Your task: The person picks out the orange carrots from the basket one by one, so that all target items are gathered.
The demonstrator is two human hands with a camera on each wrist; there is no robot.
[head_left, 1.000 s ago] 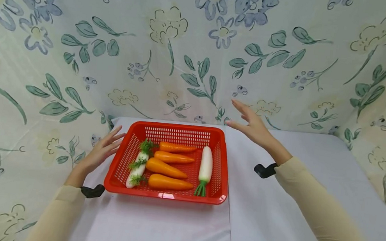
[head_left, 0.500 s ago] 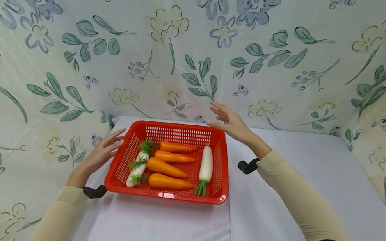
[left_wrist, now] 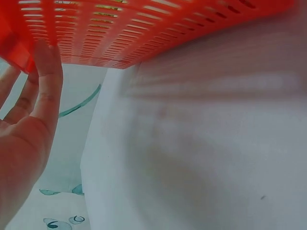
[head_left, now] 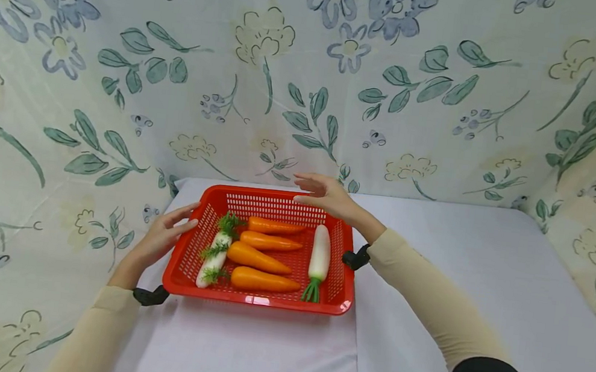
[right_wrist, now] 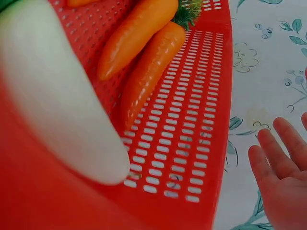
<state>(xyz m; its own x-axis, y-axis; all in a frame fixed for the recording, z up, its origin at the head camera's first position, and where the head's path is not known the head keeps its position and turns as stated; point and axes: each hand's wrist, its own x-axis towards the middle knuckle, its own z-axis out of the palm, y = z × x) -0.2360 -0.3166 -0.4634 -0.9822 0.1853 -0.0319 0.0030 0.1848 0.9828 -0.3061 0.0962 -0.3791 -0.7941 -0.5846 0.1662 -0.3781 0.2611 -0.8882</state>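
Observation:
A red plastic basket (head_left: 253, 300) holds several orange carrots (head_left: 265, 280) lying side by side. At its right end lies a white radish (head_left: 321, 252) with a green stalk toward me; another white radish (head_left: 221, 240), partly covered by feathery green tops, is along the left end. My left hand (head_left: 162, 235) is at the left rim, thumb and fingers extended. Its fingers (left_wrist: 48, 79) lie against the outer wall under the rim in the left wrist view. Over the back right rim hovers my right hand (head_left: 330, 195), fingers extended, holding nothing.
The basket stands on a table with a white cloth (head_left: 457, 275). A floral curtain (head_left: 270, 86) hangs behind the table and on its left side. Black straps (head_left: 151, 295) circle both wrists.
My right hand has swept left and down from beyond the basket's right corner to above its back rim. My left hand has moved slightly right, onto the left rim. The basket stays put.

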